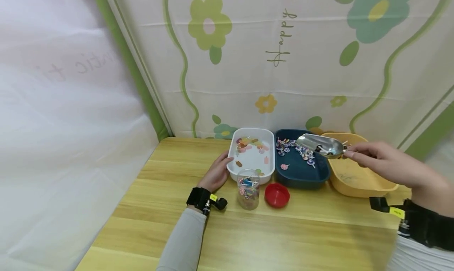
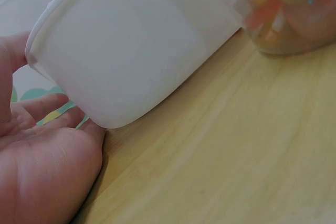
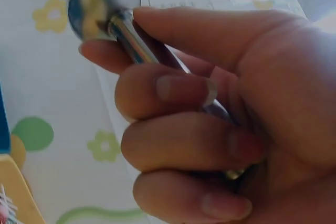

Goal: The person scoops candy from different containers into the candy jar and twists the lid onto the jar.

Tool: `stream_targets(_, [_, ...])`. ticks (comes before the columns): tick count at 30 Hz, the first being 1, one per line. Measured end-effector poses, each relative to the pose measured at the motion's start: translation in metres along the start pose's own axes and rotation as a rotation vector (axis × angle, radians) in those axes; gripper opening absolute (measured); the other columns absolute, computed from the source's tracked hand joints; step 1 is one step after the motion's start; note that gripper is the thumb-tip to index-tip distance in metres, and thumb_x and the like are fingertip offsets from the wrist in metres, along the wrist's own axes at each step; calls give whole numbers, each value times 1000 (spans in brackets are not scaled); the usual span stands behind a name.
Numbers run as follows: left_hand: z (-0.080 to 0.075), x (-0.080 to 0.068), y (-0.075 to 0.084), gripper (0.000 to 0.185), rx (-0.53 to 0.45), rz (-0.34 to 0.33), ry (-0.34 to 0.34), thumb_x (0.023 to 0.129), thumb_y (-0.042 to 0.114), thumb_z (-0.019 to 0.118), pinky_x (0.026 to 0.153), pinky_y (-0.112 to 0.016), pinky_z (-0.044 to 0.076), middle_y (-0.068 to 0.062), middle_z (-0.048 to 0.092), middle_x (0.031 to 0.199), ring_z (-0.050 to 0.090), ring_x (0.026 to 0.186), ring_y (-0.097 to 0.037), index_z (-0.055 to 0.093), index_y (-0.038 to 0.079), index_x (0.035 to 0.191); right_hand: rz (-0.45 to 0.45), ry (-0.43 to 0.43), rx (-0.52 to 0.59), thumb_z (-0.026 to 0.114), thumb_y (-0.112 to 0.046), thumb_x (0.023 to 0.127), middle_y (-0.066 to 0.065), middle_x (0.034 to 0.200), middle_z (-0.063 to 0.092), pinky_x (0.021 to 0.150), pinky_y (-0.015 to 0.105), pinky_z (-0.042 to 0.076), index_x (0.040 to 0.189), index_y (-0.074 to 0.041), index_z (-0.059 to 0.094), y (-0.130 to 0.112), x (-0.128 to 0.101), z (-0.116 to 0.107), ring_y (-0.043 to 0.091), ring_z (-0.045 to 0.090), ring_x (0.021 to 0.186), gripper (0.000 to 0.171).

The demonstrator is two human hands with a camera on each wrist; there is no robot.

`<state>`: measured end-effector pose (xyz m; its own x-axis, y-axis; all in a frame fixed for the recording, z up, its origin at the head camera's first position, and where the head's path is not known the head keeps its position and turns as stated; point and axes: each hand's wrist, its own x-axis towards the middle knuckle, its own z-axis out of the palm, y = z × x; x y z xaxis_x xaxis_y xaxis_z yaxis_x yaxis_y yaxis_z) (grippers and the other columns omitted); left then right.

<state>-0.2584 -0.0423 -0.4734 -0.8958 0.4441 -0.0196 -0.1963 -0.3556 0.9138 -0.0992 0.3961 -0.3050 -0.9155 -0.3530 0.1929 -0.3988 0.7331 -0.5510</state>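
- While the right hand [image 1: 381,160] curls its fingers [image 3: 173,90] round the handle of a metal scoop [image 1: 324,145], it holds the scoop in the air over the blue tray [image 1: 301,176] and the near edge of the yellow tray [image 1: 358,182].
- Scoop bowl: points left, roughly level, with a few small pieces lying in it; the pieces are too small to identify from the head view.
- Grip detail, right wrist view: four fingers wrap the shiny handle from below and the thumb lies along the top.
- Left hand [image 1: 215,174]: rests on the wooden table [image 1: 319,231] with relaxed fingers against the left wall of the white tray [image 1: 264,172]; the left wrist view shows the palm [image 2: 47,177] beside the tray's lower corner, touching it.
- White tray contents: small coloured lollipop-shaped pieces, mostly at the far end.
- Blue tray contents: similar striped pieces scattered along its far and middle part; it stands just right of the white tray, touching or nearly so.
- Clear jar [image 1: 248,189]: upright, lid off, just in front of the white tray, partly filled with coloured pieces.
- Red lid [image 1: 277,195]: lies on the table just right of the jar, in front of the blue tray.
- Both wrists carry black straps with cameras.
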Motion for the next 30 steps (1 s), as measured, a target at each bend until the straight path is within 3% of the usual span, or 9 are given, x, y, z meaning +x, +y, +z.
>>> stream_targets(4, [-1,0,0,56,-8,-3,6,110,10,43,126,-38,24,-13,18,169,23,154,-28,24,8,162,-169,-46,34,54,-4,105,-9,81,57,55,26,41,102,-22,70,-13,10,12,10,51,69,24])
stream_targets(7, [-1,1,0,56,-16,2,0,110,10,43,126,-39,24,-14,18,169,23,154,-28,23,8,162,-234,-86,60,56,-1,103,-10,91,64,60,24,45,108,-22,73,-24,18,22,10,55,78,27])
stream_targets(12, [0,3,0,58,-24,16,-25,109,8,42,127,-40,21,-14,16,170,19,155,-29,21,7,163,-191,-118,-1,61,-9,103,-15,92,65,63,23,46,112,-22,76,-47,28,38,5,54,79,22])
stream_targets(17, [-2,4,-1,56,-29,6,0,109,8,43,126,-39,24,-13,19,169,22,154,-28,24,8,162,-161,-172,-48,63,-18,103,-17,92,65,64,23,45,114,-21,77,-63,33,46,3,54,80,18])
stream_targets(24, [0,4,-1,53,-14,-15,40,110,10,42,124,-38,27,-13,24,167,26,153,-26,27,9,161,-195,-196,-81,64,-21,102,-16,106,72,75,25,57,115,-20,78,-70,32,49,-1,62,88,19])
stream_targets(30, [-1,4,-1,54,-15,-15,43,110,10,43,124,-38,27,-12,23,168,26,153,-26,27,9,161,-157,-195,-107,65,-24,102,-14,107,72,75,26,56,116,-20,78,-73,31,49,-1,60,89,20])
